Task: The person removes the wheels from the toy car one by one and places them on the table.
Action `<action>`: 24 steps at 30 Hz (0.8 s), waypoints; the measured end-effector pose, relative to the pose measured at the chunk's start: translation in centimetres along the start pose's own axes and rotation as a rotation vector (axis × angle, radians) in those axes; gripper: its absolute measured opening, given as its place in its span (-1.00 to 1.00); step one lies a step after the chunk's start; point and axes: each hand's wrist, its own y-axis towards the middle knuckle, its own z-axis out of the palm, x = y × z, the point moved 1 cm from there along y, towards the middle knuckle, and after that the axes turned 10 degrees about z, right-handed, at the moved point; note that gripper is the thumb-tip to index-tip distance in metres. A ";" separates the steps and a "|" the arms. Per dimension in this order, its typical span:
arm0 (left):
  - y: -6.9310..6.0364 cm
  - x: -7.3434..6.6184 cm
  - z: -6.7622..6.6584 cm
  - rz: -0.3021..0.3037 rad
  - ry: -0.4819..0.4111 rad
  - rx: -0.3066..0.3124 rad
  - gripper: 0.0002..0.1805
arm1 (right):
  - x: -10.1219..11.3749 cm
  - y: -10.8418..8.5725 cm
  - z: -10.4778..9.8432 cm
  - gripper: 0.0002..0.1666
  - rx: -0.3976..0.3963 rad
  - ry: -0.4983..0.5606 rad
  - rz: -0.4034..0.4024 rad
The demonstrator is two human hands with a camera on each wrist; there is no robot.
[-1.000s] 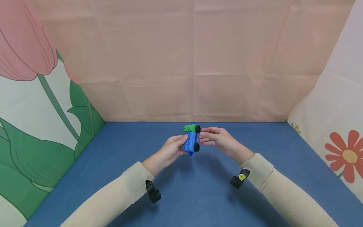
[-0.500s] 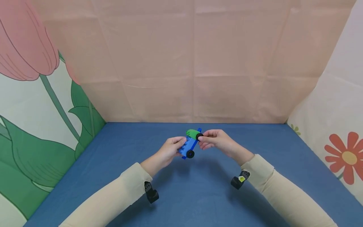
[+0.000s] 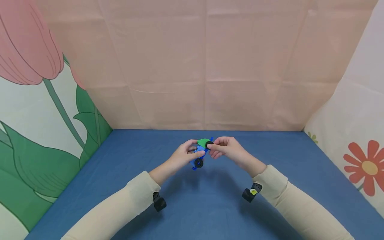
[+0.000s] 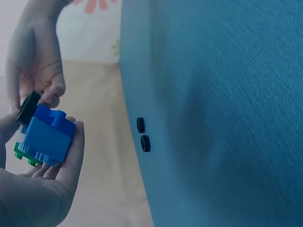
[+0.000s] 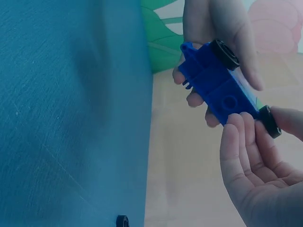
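Note:
A toy car of blue blocks [image 3: 196,154] with a green block [image 3: 203,142] on one end is held up above the table. My left hand [image 3: 180,158] grips its body, thumb on the near side. With thumb and fingers my right hand [image 3: 232,151] pinches a black wheel [image 3: 209,145] at the green end. Another black wheel [image 3: 198,163] sits at the other end, on the same side. In the right wrist view the car's dark blue underside [image 5: 215,87] shows, with both wheels along one edge. The car's far side is hidden.
Two loose black wheels [image 4: 140,125] [image 4: 145,143] lie on the blue table [image 4: 227,142] in the left wrist view. Behind stands a beige backdrop [image 3: 204,66], with flower-printed panels at the left and right. A dark wrist camera hangs below each cuff.
The car has tilted, its green end swinging right. My right thumb and fingers have closed on the wheel at that end. The left thumb has shifted across the car towards its wheel side.

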 end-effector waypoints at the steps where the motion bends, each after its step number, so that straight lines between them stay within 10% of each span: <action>1: 0.0 -0.1 0.0 0.008 0.015 0.007 -0.30 | 0.1 -0.1 0.1 -0.54 0.010 -0.004 -0.002; 24: 0.6 0.5 0.2 0.155 0.296 0.098 -0.38 | -0.9 0.2 0.8 -0.59 0.024 -0.206 -0.058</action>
